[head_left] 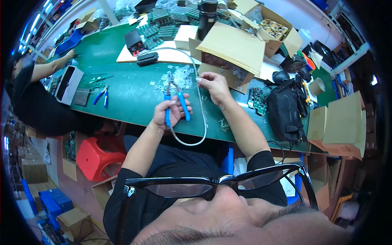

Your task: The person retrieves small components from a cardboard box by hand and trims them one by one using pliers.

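My left hand (176, 113) is wrapped around a pair of blue-handled nippers (182, 105), whose handles are spread apart and whose jaws point away from me. A grey cable (205, 128) leaves the handle end, loops to the right and runs back to a black box (147, 59). To the right, my right hand (214, 86) has thumb and forefinger pinched together beside the cable. What sits in that pinch is too small to tell. Just beyond the nippers' jaws lies a heap of small transparent pieces (183, 75) on the green table (126, 98).
An open cardboard box (228, 47) stands beyond my right hand. Circuit boards (258, 100) and a black bag (283, 110) are at the right. Other blue-handled pliers (102, 97) lie at the left, near a co-worker's arm (53, 67). A red stool (96, 159) stands below the table.
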